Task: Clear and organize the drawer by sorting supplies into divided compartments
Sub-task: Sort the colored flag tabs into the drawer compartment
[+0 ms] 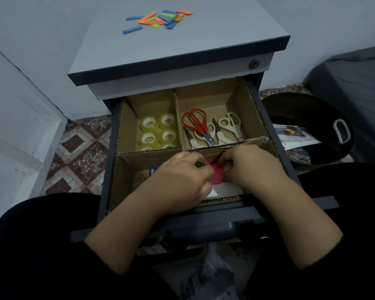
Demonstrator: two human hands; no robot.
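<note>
The open drawer [286, 161] holds a cardboard divider [178, 118] with three compartments. Several clear tape rolls [158, 133] fill the back left one. Red-handled scissors [196, 124] and white-handled scissors [227, 128] lie in the back right one. Both hands are in the front compartment. My left hand [182, 178] and my right hand [249, 167] pinch a pink pad [218, 175] between their fingertips, above a white card [225, 189]. A green item [200, 167] peeks out under my left fingers. What else lies beneath the hands is hidden.
Several blue, orange and green strips [160, 19] lie scattered on the cabinet top [182, 44]. A dark bin [307, 128] with papers stands on the floor to the right. A wall is at the left, patterned tiles below it.
</note>
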